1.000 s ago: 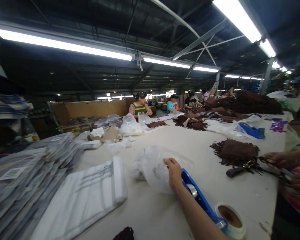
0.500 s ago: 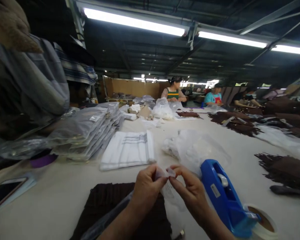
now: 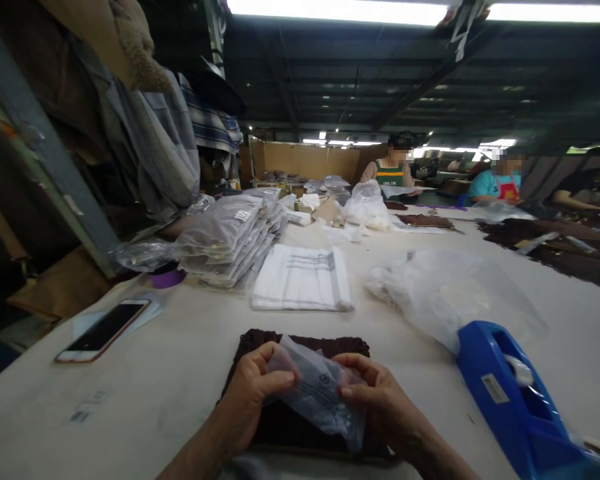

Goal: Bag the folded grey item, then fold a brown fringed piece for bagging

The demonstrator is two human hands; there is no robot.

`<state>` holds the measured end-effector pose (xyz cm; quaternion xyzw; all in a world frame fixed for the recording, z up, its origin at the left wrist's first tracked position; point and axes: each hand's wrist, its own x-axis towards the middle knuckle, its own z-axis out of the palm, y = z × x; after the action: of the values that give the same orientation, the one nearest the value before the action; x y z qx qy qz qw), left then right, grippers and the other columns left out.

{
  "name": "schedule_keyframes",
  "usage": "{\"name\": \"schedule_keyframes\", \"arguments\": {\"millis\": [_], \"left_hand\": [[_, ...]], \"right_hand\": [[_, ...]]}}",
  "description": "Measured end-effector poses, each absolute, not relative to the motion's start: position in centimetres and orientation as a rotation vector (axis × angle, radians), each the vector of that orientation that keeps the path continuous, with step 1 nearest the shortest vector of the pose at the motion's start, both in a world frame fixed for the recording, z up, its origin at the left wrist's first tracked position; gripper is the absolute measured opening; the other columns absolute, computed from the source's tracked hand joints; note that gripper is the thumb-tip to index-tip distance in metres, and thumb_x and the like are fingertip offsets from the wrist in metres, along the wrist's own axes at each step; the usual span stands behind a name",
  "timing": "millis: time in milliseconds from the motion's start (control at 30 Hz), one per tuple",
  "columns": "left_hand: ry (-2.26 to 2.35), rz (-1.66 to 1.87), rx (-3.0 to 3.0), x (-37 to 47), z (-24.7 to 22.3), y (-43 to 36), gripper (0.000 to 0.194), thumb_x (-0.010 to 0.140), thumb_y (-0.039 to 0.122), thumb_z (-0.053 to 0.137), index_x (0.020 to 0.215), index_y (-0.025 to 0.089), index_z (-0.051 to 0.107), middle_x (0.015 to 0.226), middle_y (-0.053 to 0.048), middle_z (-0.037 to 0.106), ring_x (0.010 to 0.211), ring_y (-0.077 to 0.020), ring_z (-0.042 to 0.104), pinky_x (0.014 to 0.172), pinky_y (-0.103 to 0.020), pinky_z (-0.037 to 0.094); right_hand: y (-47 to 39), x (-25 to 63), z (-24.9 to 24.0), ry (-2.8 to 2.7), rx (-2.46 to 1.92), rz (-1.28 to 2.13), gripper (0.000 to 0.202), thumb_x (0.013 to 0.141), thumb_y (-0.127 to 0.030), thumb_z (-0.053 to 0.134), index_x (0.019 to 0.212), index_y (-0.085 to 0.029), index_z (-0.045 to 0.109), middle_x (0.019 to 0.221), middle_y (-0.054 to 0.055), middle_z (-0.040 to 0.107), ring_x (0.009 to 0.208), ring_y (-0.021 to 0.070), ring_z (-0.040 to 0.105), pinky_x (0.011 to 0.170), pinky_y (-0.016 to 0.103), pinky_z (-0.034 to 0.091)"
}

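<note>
My left hand (image 3: 250, 393) and my right hand (image 3: 377, 400) both grip a small clear plastic bag (image 3: 316, 390) with printed marks, held just above a dark brown fabric item (image 3: 300, 353) that lies flat on the white table (image 3: 190, 373). The left thumb and fingers pinch the bag's left edge, and the right fingers pinch its right edge. A blue tape dispenser (image 3: 515, 400) stands right of my right hand.
A stack of flat white bags (image 3: 303, 287) and a pile of packed grey bags (image 3: 230, 233) lie beyond. A phone (image 3: 103, 330) rests at the left. Crumpled clear plastic (image 3: 450, 293) sits by the dispenser. Other people work at the far end.
The view has swung left and down. My right hand left the loose plastic by the dispenser, and both hands came together over the brown item holding the small clear bag.
</note>
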<state>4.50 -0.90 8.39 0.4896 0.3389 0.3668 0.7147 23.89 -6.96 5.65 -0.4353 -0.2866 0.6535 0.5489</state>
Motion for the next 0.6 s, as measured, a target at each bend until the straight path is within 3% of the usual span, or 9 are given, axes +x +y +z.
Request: {"name": "schedule_keyframes", "arguments": {"millis": [200,367,500,600], "left_hand": [[1.036,0.852,1.302,4.1,7.5,-1.2,0.023,0.067,0.035,0.063,0.06,0.013,0.058,0.053,0.002,0.053,0.052,-0.0103,0.046,0.053,-0.021,0.036],[1.15,0.874,1.61,4.6,5.2,-2.4,0.021,0.076,0.035,0.052,0.071,0.017,0.061,0.051,0.005,0.048,0.05,-0.0105,0.044,0.05,-0.021,0.034],[1.211,0.879,1.835,4.1,3.9,-1.8,0.022,0.083,0.032,0.044,0.088,0.018,0.06,0.069,0.0,0.059,0.064,-0.0144,0.054,0.062,-0.025,0.042],[1.236,0.863,2.204,4.0,3.2,-1.0,0.032,0.075,0.02,0.055,0.107,0.017,0.054,0.095,-0.006,0.062,0.089,-0.0214,0.055,0.08,-0.035,0.042]], "right_hand": [[-7.4,22.8,5.5,-0.731,-1.114,1.562,0.034,0.054,-0.029,0.077,0.082,-0.016,0.063,0.068,0.0,0.063,0.056,0.0116,0.053,0.053,0.022,0.039],[-8.1,21.3,4.1,-0.519,-1.211,1.273,0.032,0.065,-0.046,0.07,0.076,-0.018,0.059,0.058,-0.003,0.056,0.052,0.0123,0.05,0.051,0.023,0.04],[-8.4,21.7,3.5,-0.56,-1.358,0.903,0.036,0.065,-0.052,0.066,0.079,-0.019,0.059,0.06,-0.004,0.055,0.055,0.0128,0.048,0.051,0.022,0.04],[-8.5,23.0,3.5,-0.59,-1.425,0.764,0.035,0.066,-0.052,0.065,0.081,-0.02,0.059,0.063,-0.003,0.058,0.06,0.0143,0.051,0.053,0.022,0.042]]}}
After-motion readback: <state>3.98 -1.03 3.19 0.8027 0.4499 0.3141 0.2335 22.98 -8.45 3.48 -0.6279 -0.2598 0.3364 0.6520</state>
